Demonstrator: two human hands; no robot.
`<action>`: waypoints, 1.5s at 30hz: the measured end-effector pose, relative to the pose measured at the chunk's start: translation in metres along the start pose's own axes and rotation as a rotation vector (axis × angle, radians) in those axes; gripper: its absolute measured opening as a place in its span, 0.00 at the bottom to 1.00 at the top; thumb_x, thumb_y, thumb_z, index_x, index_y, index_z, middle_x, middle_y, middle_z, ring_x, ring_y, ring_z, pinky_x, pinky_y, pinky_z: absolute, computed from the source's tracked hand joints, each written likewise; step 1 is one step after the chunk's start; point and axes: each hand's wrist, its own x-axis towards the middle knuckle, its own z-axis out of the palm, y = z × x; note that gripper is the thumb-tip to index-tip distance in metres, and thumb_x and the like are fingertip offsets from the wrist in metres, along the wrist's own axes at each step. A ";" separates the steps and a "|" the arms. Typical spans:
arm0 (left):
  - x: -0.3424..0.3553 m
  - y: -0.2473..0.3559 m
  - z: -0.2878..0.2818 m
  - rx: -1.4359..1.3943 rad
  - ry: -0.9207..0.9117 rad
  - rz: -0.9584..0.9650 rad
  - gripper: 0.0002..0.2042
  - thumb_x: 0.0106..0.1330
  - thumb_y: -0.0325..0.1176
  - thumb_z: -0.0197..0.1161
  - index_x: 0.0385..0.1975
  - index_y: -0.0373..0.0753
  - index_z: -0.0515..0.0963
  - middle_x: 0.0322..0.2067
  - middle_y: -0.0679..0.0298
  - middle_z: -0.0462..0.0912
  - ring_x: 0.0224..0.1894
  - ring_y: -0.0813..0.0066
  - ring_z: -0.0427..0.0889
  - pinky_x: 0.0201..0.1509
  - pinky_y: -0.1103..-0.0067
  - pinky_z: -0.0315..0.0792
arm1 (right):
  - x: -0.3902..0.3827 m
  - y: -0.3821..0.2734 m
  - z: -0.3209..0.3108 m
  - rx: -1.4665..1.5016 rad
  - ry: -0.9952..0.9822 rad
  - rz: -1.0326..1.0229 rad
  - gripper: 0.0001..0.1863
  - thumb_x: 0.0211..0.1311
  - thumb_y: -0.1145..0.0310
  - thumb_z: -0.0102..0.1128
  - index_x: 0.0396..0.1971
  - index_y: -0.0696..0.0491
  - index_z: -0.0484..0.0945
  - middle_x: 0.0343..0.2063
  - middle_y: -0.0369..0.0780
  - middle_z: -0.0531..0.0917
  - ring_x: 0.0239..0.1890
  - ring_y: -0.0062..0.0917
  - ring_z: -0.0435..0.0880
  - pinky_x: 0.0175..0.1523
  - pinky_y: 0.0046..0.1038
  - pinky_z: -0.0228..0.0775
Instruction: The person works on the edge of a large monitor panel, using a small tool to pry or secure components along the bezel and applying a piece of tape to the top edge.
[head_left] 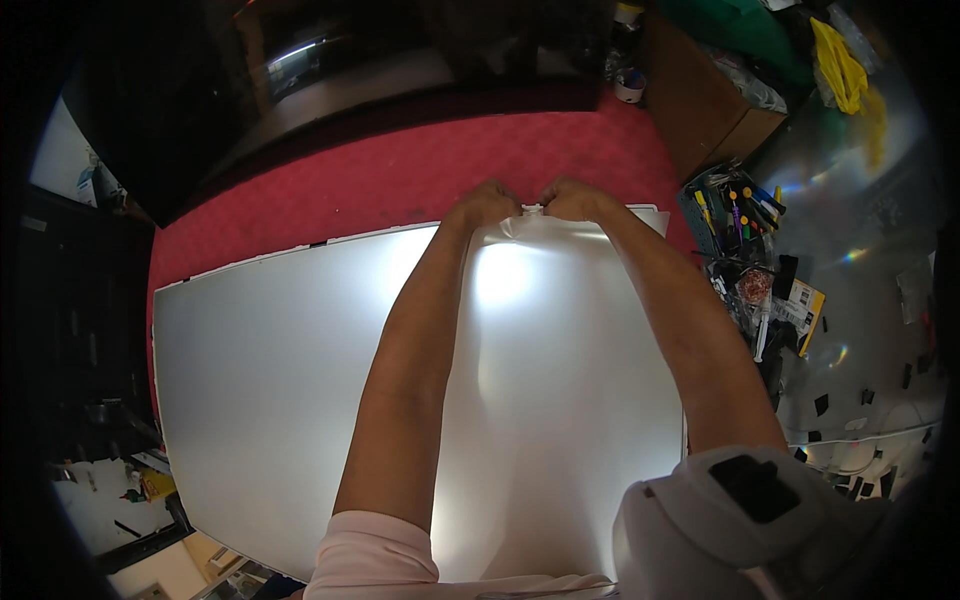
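A large white translucent sheet (300,350) lies on a flat white-edged panel over a red cloth. Both my arms reach across it to its far edge. My left hand (490,203) is closed, its fingers curled at that edge. Close beside it, my right hand (575,200) is closed on the same edge. Around my hands the sheet looks wavy and slightly raised. Between them shows a small white plastic piece (533,211); whether my fingers touch it is hard to make out. My fingertips are mostly hidden.
A dark glossy screen (400,80) stands beyond the red cloth (400,170). On the right are a cardboard box (710,100), a tray of screwdrivers (740,210), a yellow bag (838,65) and a roll of tape (630,85). Black scraps (822,405) lie scattered at right.
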 end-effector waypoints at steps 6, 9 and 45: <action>0.005 -0.006 -0.005 -0.049 -0.050 0.033 0.16 0.45 0.38 0.67 0.32 0.34 0.84 0.32 0.55 0.85 0.37 0.68 0.82 0.44 0.75 0.73 | 0.003 -0.008 -0.002 -0.114 -0.030 -0.004 0.18 0.48 0.71 0.57 0.42 0.59 0.82 0.39 0.50 0.84 0.42 0.35 0.81 0.49 0.31 0.71; 0.007 -0.008 -0.006 -0.037 -0.072 -0.001 0.17 0.45 0.38 0.67 0.32 0.33 0.84 0.34 0.55 0.85 0.39 0.67 0.82 0.45 0.74 0.73 | 0.004 -0.010 0.000 -0.199 -0.020 -0.027 0.19 0.47 0.72 0.56 0.42 0.59 0.82 0.38 0.49 0.84 0.43 0.35 0.81 0.49 0.31 0.71; -0.003 -0.002 -0.002 -0.110 -0.037 -0.046 0.19 0.51 0.42 0.65 0.38 0.35 0.83 0.36 0.58 0.83 0.41 0.68 0.78 0.48 0.73 0.70 | -0.018 -0.013 -0.017 -0.089 0.271 -0.093 0.20 0.55 0.61 0.66 0.40 0.62 0.80 0.38 0.48 0.84 0.41 0.32 0.82 0.46 0.32 0.73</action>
